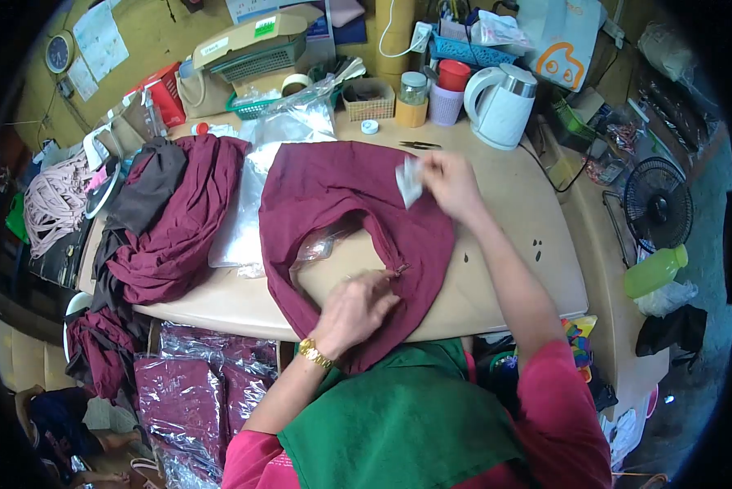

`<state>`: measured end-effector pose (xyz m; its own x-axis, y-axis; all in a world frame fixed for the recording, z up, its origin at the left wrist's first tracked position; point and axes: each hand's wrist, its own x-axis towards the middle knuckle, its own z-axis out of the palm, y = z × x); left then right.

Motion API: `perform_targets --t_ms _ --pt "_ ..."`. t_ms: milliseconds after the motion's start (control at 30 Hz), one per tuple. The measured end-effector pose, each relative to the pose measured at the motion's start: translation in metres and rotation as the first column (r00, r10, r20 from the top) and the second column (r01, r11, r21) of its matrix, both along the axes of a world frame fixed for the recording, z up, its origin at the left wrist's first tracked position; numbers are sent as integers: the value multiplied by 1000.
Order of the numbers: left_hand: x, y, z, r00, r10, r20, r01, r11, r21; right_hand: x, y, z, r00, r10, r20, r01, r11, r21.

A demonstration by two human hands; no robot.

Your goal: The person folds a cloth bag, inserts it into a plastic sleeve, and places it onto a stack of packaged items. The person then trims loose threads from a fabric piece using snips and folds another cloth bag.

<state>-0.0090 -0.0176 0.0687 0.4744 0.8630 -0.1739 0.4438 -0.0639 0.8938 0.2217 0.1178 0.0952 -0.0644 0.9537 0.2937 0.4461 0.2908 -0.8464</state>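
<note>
A maroon fabric item (325, 175) with a zipper along its inner opening lies spread in a ring on the table. My left hand (358, 308), with a gold watch on the wrist, rests at the near side of the opening. Its fingers are curled at the fabric edge beside the zipper pull (400, 269). Above the item's far right part, my right hand (451, 183) pinches a small white piece (409, 182), slightly blurred, perhaps paper or thin cloth. Clear plastic (317, 247) shows inside the opening.
A pile of maroon and dark grey cloth (178, 212) lies left, next to clear plastic bags (248, 208). Small snips (421, 145), a white kettle (500, 106) and baskets stand at the back. Plastic-wrapped maroon packs (178, 399) sit below the table edge. A black fan (658, 204) is right.
</note>
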Motion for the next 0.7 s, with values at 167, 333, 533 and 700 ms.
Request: perform_targets --t_ms 167,333,533,700 --pt "-55 26 15 781 577 -239 -151 546 824 -10 41 25 869 -292 399 173 936 308" --pt "-104 43 -16 723 571 -389 -147 677 721 -45 -94 -46 664 6 747 -143 983 119" --pt "-111 29 1 851 424 -310 -126 738 663 54 -114 -14 669 -77 740 -105 975 196" --pt "-105 5 40 942 201 -268 -68 898 435 130 -127 18 938 295 184 -220 913 -343"
